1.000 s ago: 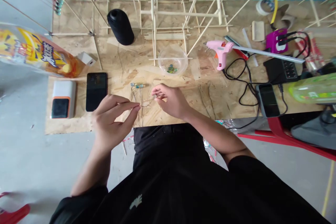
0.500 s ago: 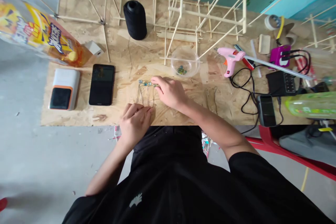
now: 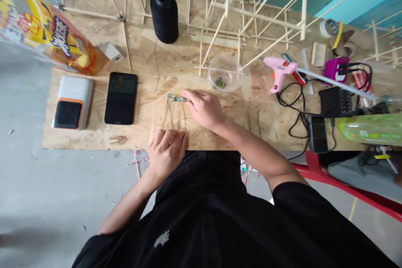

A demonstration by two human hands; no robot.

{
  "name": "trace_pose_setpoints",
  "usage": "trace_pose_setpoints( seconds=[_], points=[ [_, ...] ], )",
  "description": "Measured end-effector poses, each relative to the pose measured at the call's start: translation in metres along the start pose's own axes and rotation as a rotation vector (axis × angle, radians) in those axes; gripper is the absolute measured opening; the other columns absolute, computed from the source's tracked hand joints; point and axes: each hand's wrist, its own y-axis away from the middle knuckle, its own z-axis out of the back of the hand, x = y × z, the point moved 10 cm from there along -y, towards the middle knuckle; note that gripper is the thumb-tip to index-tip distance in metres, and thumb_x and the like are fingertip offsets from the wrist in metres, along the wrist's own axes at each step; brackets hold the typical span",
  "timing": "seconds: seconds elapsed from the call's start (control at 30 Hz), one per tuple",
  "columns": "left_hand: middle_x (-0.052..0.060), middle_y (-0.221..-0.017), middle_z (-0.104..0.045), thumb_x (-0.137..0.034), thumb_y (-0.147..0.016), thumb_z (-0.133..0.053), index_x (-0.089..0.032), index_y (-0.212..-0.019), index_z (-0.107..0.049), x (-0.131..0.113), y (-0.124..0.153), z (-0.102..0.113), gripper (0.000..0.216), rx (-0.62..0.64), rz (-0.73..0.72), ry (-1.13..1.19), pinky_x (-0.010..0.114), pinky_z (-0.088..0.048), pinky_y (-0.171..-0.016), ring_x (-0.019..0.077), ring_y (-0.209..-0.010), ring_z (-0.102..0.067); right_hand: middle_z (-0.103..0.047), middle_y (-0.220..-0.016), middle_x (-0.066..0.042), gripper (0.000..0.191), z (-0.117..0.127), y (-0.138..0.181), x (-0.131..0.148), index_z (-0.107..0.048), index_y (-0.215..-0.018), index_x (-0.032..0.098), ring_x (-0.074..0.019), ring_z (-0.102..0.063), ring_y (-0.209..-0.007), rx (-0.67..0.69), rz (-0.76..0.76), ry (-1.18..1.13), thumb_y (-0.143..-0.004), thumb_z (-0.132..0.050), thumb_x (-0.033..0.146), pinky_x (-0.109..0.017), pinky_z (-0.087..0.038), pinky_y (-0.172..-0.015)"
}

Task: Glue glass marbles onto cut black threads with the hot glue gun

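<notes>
A short row of glass marbles lies on the wooden table, with several thin dark threads running from it toward me. At the table's front edge, my left hand is curled down over the near ends of these threads, its fingers closed on them. My right hand rests at the right end of the row, thumb and fingers closed around a marble that they mostly hide. Just beyond it, a clear plastic bowl contains several more marbles.
Thin wooden stick frames rise at the back beside a black thread spool. Leftward lie a phone, a power bank and a drink bottle. A pink glue gun and cables occupy the right.
My left hand has shifted slightly toward me and to the right, with more thread showing beyond its fingers. My right hand stays at the marbles. The view has shifted a little.
</notes>
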Motion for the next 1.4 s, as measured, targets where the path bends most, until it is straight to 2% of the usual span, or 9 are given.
trace_pose_setpoints(
  seconds=[0.13,0.23,0.43,0.57,0.87,1.1,1.4],
  points=[
    [0.004,-0.088,-0.078,-0.019,-0.099,-0.081,-0.021,-0.104,-0.08,-0.002,0.0,0.002,0.005,-0.014,-0.006,-0.01,0.036,-0.052,-0.067,0.0223,-0.077,-0.06,-0.083,-0.131,-0.017,0.04,-0.001,0.001,0.001,-0.072,-0.138,0.015,-0.0307,-0.077,-0.122,0.005,0.011,0.01,-0.107,-0.05,0.006,-0.048,-0.062,-0.106],
    [0.004,-0.087,-0.078,-0.018,-0.099,-0.081,-0.021,-0.103,-0.08,-0.002,0.0,0.003,0.005,-0.015,-0.01,-0.005,0.036,-0.051,-0.068,0.0225,-0.078,-0.06,-0.082,-0.132,-0.017,0.041,0.003,0.003,0.001,-0.07,-0.143,0.013,-0.0311,-0.076,-0.125,-0.049,0.026,0.017,-0.105,-0.055,0.005,-0.048,-0.061,-0.109],
    [0.003,-0.086,-0.077,-0.017,-0.097,-0.084,-0.02,-0.099,-0.08,-0.003,0.0,0.002,0.005,-0.012,-0.008,0.021,0.037,-0.049,-0.065,0.0222,-0.077,-0.059,-0.08,-0.137,-0.011,0.028,0.004,0.004,-0.001,-0.079,-0.125,0.02,-0.0285,-0.073,-0.13,-0.095,0.048,-0.023,-0.107,-0.06,0.012,-0.048,-0.059,-0.116],
    [0.004,-0.086,-0.077,-0.016,-0.097,-0.083,-0.019,-0.101,-0.08,-0.005,0.001,0.001,0.006,-0.007,-0.008,0.033,0.037,-0.05,-0.065,0.022,-0.076,-0.06,-0.081,-0.134,-0.011,0.029,0.004,0.002,-0.002,-0.082,-0.121,0.02,-0.0281,-0.073,-0.127,-0.096,0.046,-0.015,-0.109,-0.056,0.014,-0.047,-0.059,-0.114],
    [0.003,-0.087,-0.079,-0.017,-0.097,-0.083,-0.02,-0.102,-0.079,-0.007,0.007,-0.001,0.007,0.016,0.009,0.054,0.036,-0.051,-0.066,0.0219,-0.077,-0.061,-0.082,-0.133,-0.01,0.035,0.003,0.001,-0.001,-0.082,-0.12,0.02,-0.0288,-0.072,-0.127,-0.085,0.035,0.019,-0.109,-0.051,0.01,-0.047,-0.058,-0.113],
    [0.002,-0.086,-0.079,-0.019,-0.097,-0.085,-0.022,-0.101,-0.079,-0.015,0.013,0.007,0.008,0.011,0.004,0.013,0.035,-0.049,-0.062,0.0202,-0.075,-0.064,-0.081,-0.132,-0.009,0.036,0.001,0.002,-0.002,-0.082,-0.121,0.023,-0.0294,-0.07,-0.128,-0.074,0.019,-0.006,-0.109,-0.05,0.01,-0.05,-0.057,-0.114],
    [0.002,-0.085,-0.08,-0.019,-0.096,-0.085,-0.025,-0.106,-0.082,-0.018,0.034,0.012,0.012,0.044,0.034,-0.05,0.036,-0.051,-0.064,0.0195,-0.072,-0.068,-0.081,-0.133,-0.01,0.035,0.001,0.003,-0.002,-0.08,-0.122,0.022,-0.0291,-0.07,-0.127,-0.088,0.044,-0.014,-0.11,-0.049,0.012,-0.05,-0.057,-0.112]
  ],
)
